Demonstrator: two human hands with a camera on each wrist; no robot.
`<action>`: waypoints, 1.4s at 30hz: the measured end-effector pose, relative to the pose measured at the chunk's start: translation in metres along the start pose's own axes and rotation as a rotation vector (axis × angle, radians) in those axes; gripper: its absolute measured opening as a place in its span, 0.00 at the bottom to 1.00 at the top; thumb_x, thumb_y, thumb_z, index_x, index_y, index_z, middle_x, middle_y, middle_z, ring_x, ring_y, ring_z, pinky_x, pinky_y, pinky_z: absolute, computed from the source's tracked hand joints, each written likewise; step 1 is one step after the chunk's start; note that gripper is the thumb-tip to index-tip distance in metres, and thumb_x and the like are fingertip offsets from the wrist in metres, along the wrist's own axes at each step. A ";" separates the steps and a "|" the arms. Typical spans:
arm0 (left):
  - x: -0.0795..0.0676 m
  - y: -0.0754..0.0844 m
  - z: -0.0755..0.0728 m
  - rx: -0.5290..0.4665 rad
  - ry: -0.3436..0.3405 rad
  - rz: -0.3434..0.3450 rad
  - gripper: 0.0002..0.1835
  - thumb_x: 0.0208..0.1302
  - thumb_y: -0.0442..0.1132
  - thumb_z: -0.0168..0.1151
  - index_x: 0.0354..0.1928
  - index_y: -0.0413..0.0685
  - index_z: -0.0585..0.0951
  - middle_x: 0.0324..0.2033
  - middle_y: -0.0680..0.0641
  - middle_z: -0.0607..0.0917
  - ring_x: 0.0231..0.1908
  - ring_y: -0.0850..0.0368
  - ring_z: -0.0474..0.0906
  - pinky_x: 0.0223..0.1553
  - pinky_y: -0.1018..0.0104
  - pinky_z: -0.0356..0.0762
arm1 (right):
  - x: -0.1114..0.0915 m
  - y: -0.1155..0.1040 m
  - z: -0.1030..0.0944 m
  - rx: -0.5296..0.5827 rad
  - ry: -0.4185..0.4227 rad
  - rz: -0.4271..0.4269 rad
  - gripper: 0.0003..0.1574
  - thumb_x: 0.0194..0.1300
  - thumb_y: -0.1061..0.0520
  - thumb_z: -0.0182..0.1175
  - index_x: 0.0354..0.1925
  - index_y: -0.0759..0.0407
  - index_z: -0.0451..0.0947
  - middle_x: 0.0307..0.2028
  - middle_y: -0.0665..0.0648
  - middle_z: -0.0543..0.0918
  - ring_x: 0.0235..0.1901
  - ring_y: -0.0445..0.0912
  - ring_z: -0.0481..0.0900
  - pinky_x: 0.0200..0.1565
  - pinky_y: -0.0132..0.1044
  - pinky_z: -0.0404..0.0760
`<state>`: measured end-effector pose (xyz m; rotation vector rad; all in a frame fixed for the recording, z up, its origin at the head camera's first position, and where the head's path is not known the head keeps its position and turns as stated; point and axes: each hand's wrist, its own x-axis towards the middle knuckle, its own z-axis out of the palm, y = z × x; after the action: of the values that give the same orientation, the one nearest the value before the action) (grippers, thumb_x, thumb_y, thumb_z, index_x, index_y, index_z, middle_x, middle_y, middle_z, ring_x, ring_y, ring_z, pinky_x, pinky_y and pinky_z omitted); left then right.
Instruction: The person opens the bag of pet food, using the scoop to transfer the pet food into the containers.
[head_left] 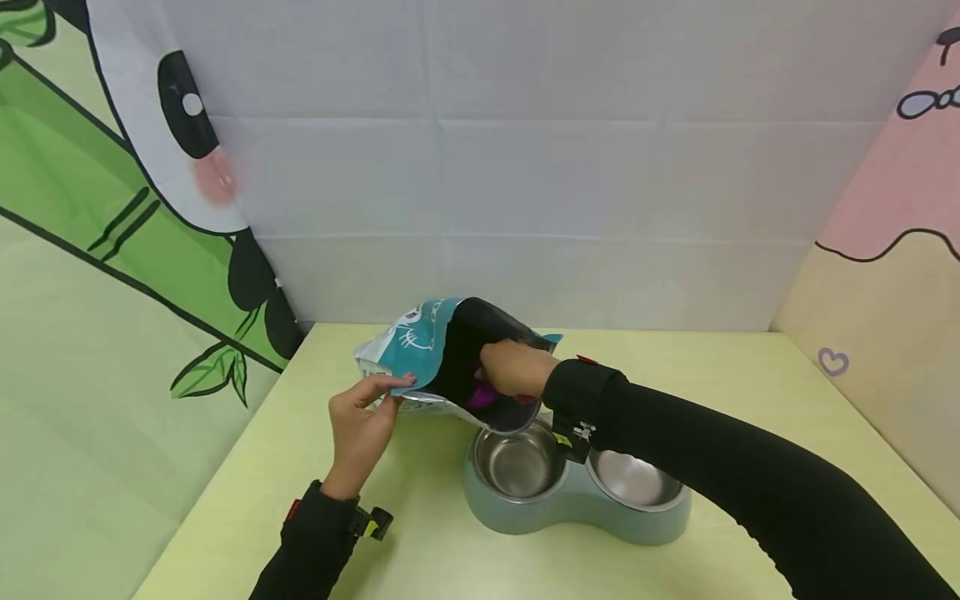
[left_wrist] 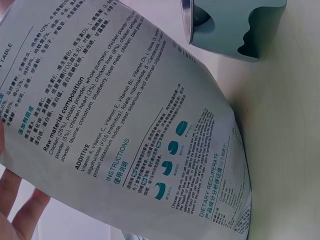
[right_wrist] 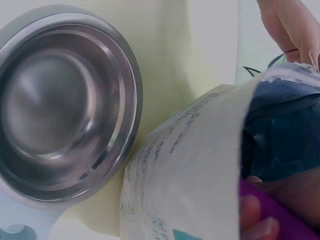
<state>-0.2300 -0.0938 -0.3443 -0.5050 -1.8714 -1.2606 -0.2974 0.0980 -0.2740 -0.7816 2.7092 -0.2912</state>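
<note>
A pet food bag (head_left: 423, 343) with a teal and white front is tilted above the table, its dark mouth turned towards the right. My left hand (head_left: 363, 429) pinches the bag's near edge between thumb and fingers. Inside the mouth, my right hand (head_left: 517, 368) grips a smooth purple object (right_wrist: 272, 215); the bag hides its far end, so its kind does not show. Printed text about ingredients covers the bag's back in the left wrist view. Below the mouth stands a grey-green double pet bowl (head_left: 577, 508) with two steel bowls, and no food shows in them.
The pale yellow table (head_left: 420, 542) stretches around the double bowl. A white cloth backdrop (head_left: 555, 183) rises behind it. Printed cartoon cloths hang at the left and right. The right sleeve (head_left: 720, 458) passes over part of the right steel bowl.
</note>
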 end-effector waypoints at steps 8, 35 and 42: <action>0.000 0.001 0.000 -0.008 -0.014 -0.020 0.08 0.49 0.19 0.57 0.29 0.34 0.80 0.27 0.39 0.83 0.34 0.53 0.80 0.43 0.72 0.74 | 0.000 0.005 0.003 0.015 0.082 -0.112 0.24 0.68 0.53 0.46 0.15 0.57 0.68 0.09 0.53 0.70 0.10 0.45 0.69 0.16 0.33 0.66; -0.001 0.005 0.002 0.023 0.000 -0.014 0.09 0.49 0.18 0.56 0.29 0.34 0.80 0.28 0.39 0.83 0.34 0.51 0.80 0.42 0.73 0.74 | -0.006 0.011 -0.003 0.159 0.161 -0.133 0.29 0.69 0.51 0.46 0.12 0.58 0.67 0.06 0.52 0.67 0.08 0.46 0.70 0.18 0.34 0.71; -0.002 0.004 0.001 0.026 0.002 -0.018 0.09 0.49 0.18 0.57 0.30 0.35 0.80 0.29 0.39 0.83 0.34 0.50 0.80 0.42 0.74 0.74 | -0.010 0.012 -0.005 0.219 0.170 -0.164 0.28 0.69 0.52 0.46 0.12 0.59 0.67 0.07 0.54 0.68 0.09 0.47 0.70 0.19 0.36 0.73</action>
<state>-0.2265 -0.0909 -0.3438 -0.4737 -1.8923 -1.2466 -0.2974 0.1141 -0.2702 -0.9524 2.7082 -0.7086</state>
